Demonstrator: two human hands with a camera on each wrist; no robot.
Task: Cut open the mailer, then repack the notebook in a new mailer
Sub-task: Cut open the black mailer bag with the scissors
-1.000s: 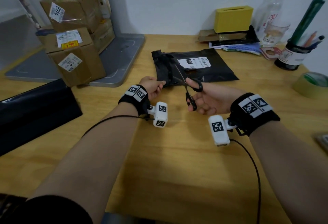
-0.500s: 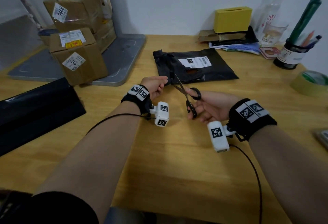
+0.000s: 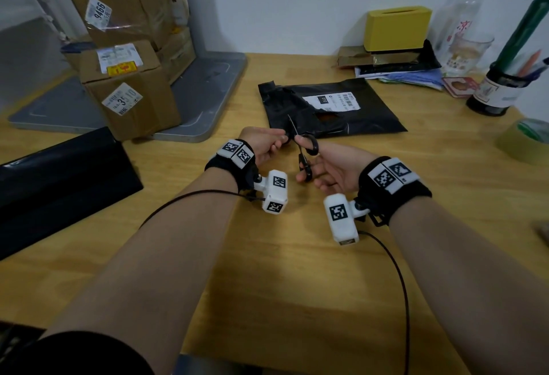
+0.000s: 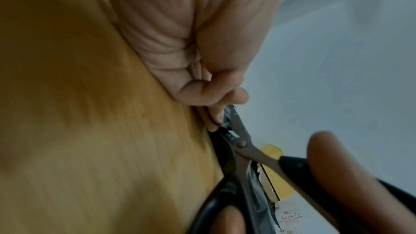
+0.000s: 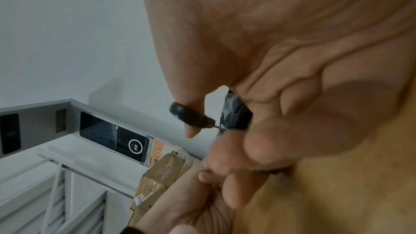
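Note:
A black plastic mailer (image 3: 341,119) with a white label (image 3: 334,100) lies flat on the wooden table (image 3: 282,270), with a torn hole below the label. My left hand (image 3: 267,144) pinches crinkled black plastic at the mailer's near-left corner; the pinching fingers (image 4: 216,116) show in the left wrist view. My right hand (image 3: 323,169) holds black-handled scissors (image 3: 306,154), thumb through the upper ring (image 5: 189,115). The blades (image 4: 235,127) are almost closed, right against my left fingertips. The notebook is hidden.
A flat black bag (image 3: 59,184) lies at the left edge. Labelled cardboard boxes (image 3: 130,89) stand on a grey platform (image 3: 202,101) at the back left. A yellow box (image 3: 396,28), papers, a glass, a pen holder (image 3: 499,92) and a tape roll (image 3: 525,140) line the back right.
The scissor blades, spread wide half a second ago, have come nearly together at the pinched plastic. Both hands sit closer to each other than before.

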